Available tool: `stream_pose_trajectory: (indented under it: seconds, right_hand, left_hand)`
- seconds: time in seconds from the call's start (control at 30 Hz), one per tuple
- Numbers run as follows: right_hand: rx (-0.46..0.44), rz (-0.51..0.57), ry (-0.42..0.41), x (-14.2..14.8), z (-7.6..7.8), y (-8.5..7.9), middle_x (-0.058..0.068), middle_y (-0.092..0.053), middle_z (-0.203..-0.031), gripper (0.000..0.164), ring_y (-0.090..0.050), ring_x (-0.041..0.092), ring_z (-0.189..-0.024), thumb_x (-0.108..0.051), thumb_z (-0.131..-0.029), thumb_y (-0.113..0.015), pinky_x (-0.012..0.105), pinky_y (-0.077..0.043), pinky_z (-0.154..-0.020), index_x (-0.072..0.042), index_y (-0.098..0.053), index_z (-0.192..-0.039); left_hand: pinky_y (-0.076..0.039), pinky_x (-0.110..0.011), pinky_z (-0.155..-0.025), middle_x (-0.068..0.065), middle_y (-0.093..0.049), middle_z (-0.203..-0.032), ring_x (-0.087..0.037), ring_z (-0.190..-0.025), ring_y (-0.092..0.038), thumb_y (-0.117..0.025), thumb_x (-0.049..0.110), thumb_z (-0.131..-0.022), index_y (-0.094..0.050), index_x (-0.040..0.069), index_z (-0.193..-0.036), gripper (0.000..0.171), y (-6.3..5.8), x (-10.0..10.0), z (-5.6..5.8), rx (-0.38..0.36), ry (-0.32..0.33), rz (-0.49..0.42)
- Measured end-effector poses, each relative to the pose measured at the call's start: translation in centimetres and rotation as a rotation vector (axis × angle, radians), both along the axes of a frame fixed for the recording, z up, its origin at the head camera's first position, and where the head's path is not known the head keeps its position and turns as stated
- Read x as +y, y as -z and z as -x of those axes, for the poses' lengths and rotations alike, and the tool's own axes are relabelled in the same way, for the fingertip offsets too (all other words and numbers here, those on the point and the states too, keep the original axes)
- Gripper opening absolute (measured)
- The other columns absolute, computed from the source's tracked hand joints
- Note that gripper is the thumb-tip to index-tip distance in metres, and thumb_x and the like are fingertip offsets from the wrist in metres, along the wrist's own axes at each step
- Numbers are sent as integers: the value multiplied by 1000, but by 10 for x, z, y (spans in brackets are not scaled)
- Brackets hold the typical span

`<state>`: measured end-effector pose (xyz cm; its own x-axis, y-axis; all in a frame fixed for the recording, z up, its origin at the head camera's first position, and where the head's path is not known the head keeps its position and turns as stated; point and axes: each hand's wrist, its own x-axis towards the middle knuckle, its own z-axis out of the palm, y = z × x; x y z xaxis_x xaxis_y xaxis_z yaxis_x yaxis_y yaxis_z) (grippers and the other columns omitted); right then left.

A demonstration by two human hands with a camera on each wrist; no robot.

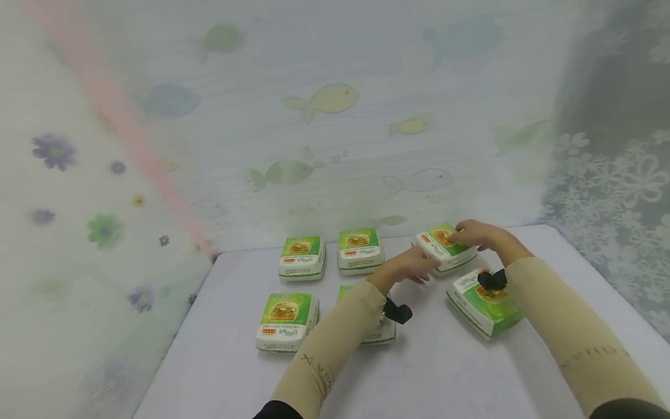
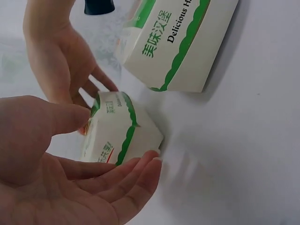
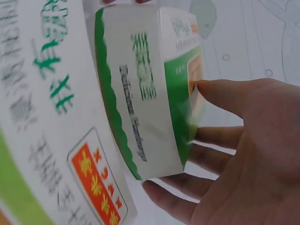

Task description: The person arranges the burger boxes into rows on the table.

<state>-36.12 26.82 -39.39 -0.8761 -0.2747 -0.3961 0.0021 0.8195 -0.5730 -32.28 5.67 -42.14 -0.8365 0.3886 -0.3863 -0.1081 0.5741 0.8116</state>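
Observation:
A white and green burger box (image 1: 438,243) lies at the back right of the table, slightly turned. My right hand (image 1: 483,234) grips its right side; in the right wrist view the thumb rests on the printed top and the fingers (image 3: 213,157) reach round the side. At the box's left side is my left hand (image 1: 409,265). Its fingers (image 2: 124,187) are loosely extended along the box wall in the left wrist view, with the thumb by the top edge. Another burger box (image 1: 497,320) sits askew just in front, under my right wrist.
To the left stand several similar boxes in two rows: two back boxes (image 1: 302,265) (image 1: 361,259), a front-left box (image 1: 285,331), and a box (image 1: 379,334) partly hidden by my left sleeve. The white table (image 1: 209,349) meets a fish-patterned curtain (image 1: 335,174) behind.

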Motion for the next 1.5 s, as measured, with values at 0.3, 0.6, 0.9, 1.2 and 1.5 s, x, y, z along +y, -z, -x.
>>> stream_pose_trajectory:
  seconds: [0.3,0.6,0.9,1.2,1.5]
  right_hand:
    - [70,-42,15,3,-5,-3,44,-23,-152,72,-35,60,-135,-34,-107,-46,67,-44,-104,21,-24,-149]
    - [-39,-60,67,12,-17,-7,46,-36,-142,73,-55,55,-120,-33,-107,-44,53,-55,-93,27,-24,-142]
    - [-4,41,110,11,-5,3,47,-38,-140,66,-54,55,-122,-23,-107,-44,51,-55,-96,30,-24,-141]
    - [98,-15,133,11,-3,1,48,-36,-140,67,-53,55,-121,-24,-107,-46,52,-56,-94,29,-25,-142]
    - [92,-56,67,17,-15,4,48,-40,-137,71,-57,53,-118,-30,-108,-46,52,-56,-93,30,-25,-140]
  left_hand:
    - [-60,-37,-87,-15,-63,-122,-32,-109,-68,-58,22,-105,-58,-7,-132,39,-13,-16,1,68,32,33]
    - [-58,-39,-92,-20,-34,-160,-32,-113,-65,-58,23,-106,-20,-2,-160,71,-9,-18,18,109,-58,16]
    - [-59,-37,-88,-18,-54,-138,-28,-104,-68,-59,25,-105,-33,-3,-154,62,-3,-11,11,87,-21,31]
    - [-59,-37,-87,-15,-58,-132,-28,-106,-66,-60,26,-104,-38,-3,-152,60,-10,-5,1,55,54,69]
    - [-57,-42,-94,-13,-57,-116,-34,-116,-61,-56,31,-107,-47,-7,-136,48,-2,-2,8,23,-88,21]
